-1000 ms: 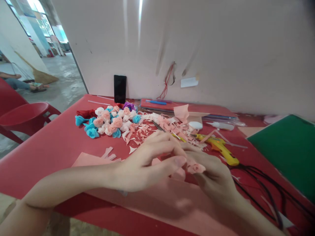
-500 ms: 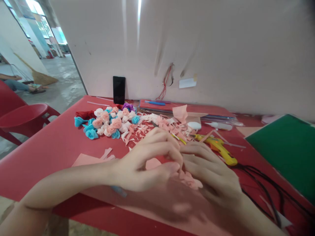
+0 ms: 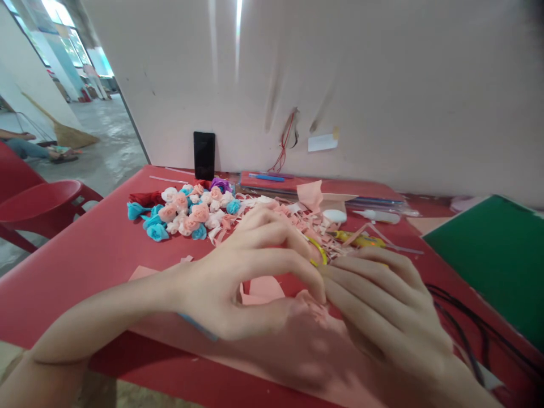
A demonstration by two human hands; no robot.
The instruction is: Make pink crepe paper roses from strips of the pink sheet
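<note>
My left hand (image 3: 255,266) is curled over the middle of the table, its thumb and forefinger closed around a small pink paper rose (image 3: 312,306). My right hand (image 3: 391,311) meets it from the right, with its long fingertips at the far side of the rose and its thumb hidden underneath. Below both hands lies a large sheet of pink paper (image 3: 238,351). A smaller pink paper piece (image 3: 263,288) shows through the gap in my left hand. Yellow-handled scissors (image 3: 321,249) lie just beyond my fingertips.
Finished paper roses (image 3: 187,212) in pink, white and blue are heaped at the back left, before a standing phone (image 3: 204,156). Pink scraps (image 3: 314,218) and a yellow glue gun (image 3: 361,239) lie behind my hands. A green board (image 3: 493,260) and black cables (image 3: 461,326) are at right.
My hands have turned and spread somewhat, with the right hand shifting right and covering much of the glue gun. The pink rose has moved slightly left and down and is more hidden.
</note>
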